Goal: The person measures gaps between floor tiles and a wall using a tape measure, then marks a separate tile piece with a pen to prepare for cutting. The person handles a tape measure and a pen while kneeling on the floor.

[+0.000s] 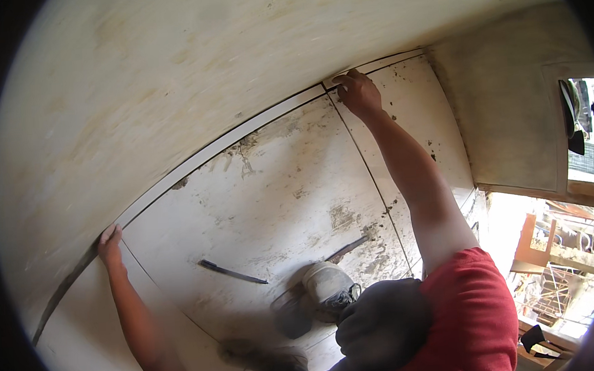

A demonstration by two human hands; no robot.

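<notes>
A long, narrow white skirting tile [239,130] stands along the foot of the wall, above the floor tiles. At its left end my left hand [110,247] is closed, with fingertips and thumb together on the tile's tip. My right arm reaches far forward. My right hand [359,94] has its fingers bent around the tile's other end, where it meets a second skirting tile [398,58] running toward the corner. What the right fingertips press on is partly hidden by the hand.
Dirt-smeared white floor tiles [276,180] bear a thin dark bar [233,272] and a brownish bar [347,248] near my shoe [327,282]. A stained cream wall [168,78] rises ahead. At the right, a bright opening shows a wooden frame [536,240] and clutter outside.
</notes>
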